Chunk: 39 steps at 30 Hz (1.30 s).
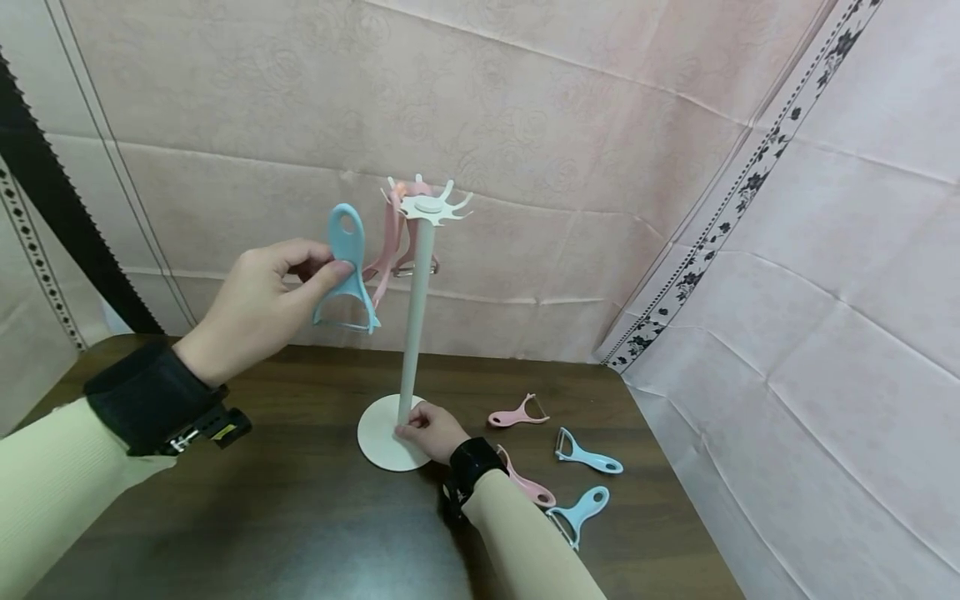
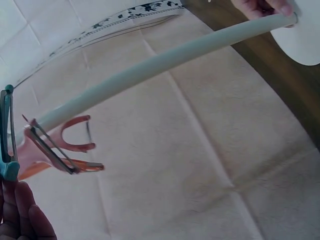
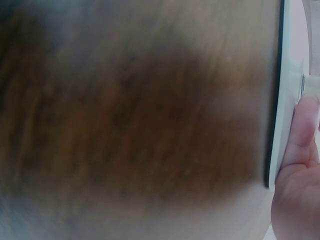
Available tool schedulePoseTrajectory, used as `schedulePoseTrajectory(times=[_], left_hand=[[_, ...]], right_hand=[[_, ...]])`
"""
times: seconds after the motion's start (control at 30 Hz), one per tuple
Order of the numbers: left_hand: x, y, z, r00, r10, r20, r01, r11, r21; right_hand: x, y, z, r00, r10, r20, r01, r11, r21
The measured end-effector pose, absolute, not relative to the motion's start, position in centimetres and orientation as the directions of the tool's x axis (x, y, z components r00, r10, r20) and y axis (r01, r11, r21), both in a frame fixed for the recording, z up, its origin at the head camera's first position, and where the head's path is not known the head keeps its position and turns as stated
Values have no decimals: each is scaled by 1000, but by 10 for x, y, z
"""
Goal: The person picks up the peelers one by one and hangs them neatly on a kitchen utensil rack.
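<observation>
My left hand (image 1: 266, 287) pinches a light blue peeler (image 1: 347, 242) by its handle, blade end down, just left of the white stand's hooked top (image 1: 429, 207). In the left wrist view that blue peeler (image 2: 7, 135) shows edge-on at the left border. Pink peelers (image 1: 392, 237) hang from hooks on the stand's far left side, and an orange one (image 2: 85, 165) hangs among them. Down at the foot of the pole (image 1: 417, 325), my right hand (image 1: 435, 432) grips it between thumb and fingers, over the round white base (image 1: 382, 433). The right wrist view shows my fingers (image 3: 304, 120) against the base.
To the right of the stand, on the dark wooden table (image 1: 300, 500), lie a pink peeler (image 1: 517, 415), a blue peeler (image 1: 588, 454), another pink one (image 1: 531, 485) partly behind my right wrist, and another blue one (image 1: 581, 512). Pale patterned cloth (image 1: 525, 292) hangs behind the table.
</observation>
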State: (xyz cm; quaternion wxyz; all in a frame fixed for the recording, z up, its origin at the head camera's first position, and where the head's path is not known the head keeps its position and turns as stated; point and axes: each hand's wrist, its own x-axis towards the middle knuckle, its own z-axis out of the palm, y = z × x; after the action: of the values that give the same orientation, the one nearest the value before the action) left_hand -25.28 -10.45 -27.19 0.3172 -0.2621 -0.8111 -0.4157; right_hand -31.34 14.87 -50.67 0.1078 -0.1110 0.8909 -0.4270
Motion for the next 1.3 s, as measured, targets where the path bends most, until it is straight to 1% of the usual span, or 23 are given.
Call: schedulePoseTrajectory(times=[0.43,0.97,1.3], left_hand=[[-254,-85,-256,-666,186,722,705,472,529],[-255,-74,-252,-710,181,681,675,453,583],[-257,-75,-254,-702,184,689,681,457,572]], right_hand=[[-311,149,-503,-953,-288,-93,-105,602,-792],[-310,148,-503,-954,-277,-112,-82,606,-792],[-311,149,-504,-954,-275,-120,-75,605,-792]])
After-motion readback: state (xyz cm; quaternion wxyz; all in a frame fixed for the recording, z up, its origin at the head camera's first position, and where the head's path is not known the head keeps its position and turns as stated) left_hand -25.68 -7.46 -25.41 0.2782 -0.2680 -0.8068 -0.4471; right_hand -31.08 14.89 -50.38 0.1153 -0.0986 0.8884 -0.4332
